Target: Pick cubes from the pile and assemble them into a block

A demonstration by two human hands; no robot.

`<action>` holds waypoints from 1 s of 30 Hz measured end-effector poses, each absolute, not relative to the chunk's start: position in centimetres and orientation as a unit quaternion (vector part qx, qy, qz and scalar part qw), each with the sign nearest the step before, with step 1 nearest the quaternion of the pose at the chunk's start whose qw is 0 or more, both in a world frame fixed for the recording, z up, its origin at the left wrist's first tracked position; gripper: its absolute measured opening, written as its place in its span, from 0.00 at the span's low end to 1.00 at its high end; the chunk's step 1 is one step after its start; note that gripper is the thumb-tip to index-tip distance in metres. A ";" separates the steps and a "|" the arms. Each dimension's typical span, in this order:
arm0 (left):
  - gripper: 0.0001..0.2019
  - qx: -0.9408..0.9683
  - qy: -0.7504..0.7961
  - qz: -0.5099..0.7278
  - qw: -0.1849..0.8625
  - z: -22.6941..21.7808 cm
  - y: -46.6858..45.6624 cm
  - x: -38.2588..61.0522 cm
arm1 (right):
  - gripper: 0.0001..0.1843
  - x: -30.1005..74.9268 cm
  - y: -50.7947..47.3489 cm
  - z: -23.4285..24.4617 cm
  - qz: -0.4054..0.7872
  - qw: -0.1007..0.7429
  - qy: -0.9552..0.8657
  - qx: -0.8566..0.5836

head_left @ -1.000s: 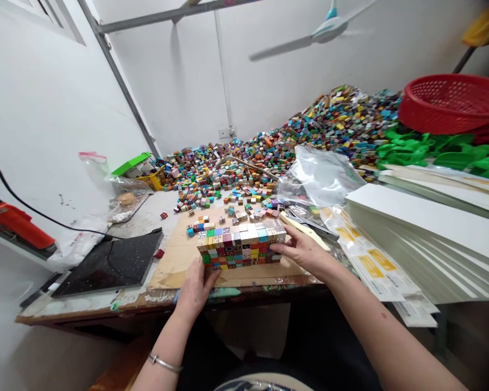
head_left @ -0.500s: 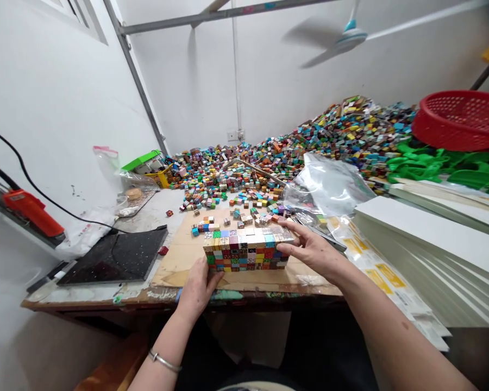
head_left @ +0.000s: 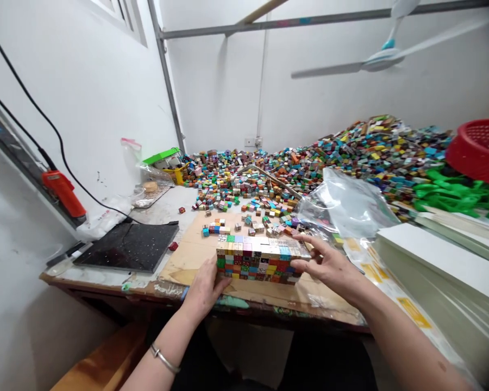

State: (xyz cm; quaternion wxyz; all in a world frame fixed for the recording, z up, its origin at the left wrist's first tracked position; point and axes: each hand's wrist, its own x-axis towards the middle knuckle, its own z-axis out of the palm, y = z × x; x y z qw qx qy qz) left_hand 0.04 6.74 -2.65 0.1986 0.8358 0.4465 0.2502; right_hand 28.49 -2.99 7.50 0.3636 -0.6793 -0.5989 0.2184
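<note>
A long block of small colourful patterned cubes (head_left: pixel 250 266), packed in rows, stands on a wooden board (head_left: pixel 183 260) near the table's front edge. At its left end, my left hand (head_left: pixel 206 285) grips it with the thumb low along the front; the other fingers are partly hidden behind the end. My right hand (head_left: pixel 330 266) holds the right end, thumb on the front face and fingers over the top back edge. A few loose cubes (head_left: pixel 215 228) lie just behind the block.
Behind spreads a large heap of cubes (head_left: pixel 350 152) with a stick (head_left: pixel 275 179) across it. A clear plastic bag (head_left: pixel 350 201) and pale boards (head_left: pixel 440 266) are on the right. At left lie a black speckled slab (head_left: pixel 130 247) and a hanging orange electric tool (head_left: pixel 64 193).
The camera view has shifted, so the scene appears farther right and slightly lower. Both hands keep their hold on the block, which stays in about the same place on the board.
</note>
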 end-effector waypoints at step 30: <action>0.17 0.763 0.514 0.351 -0.174 -3.7 7.7 -3.2 | 0.24 33.4 20.8 7.8 0.089 -0.022 -0.605 -0.791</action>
